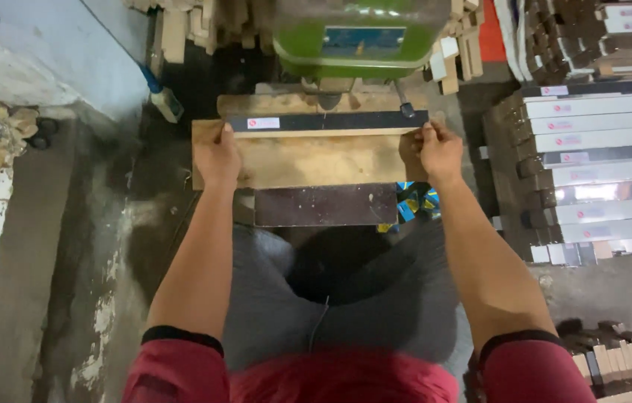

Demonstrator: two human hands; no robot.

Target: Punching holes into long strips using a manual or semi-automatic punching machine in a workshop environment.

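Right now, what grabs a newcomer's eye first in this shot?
The long dark strip with a pale edge, held at both ends by the left hand and right hand on a flat wooden work board at centre. Just above it sits the green machine housing, and to the right a tall stack of grey and white strips.

I am in a small woodworking workshop: a green machine [353, 33] stands at twelve o'clock, stacked cut strips [592, 164] fill three o'clock, wood offcuts [196, 22] pile at eleven, above a stained concrete floor [70, 261].
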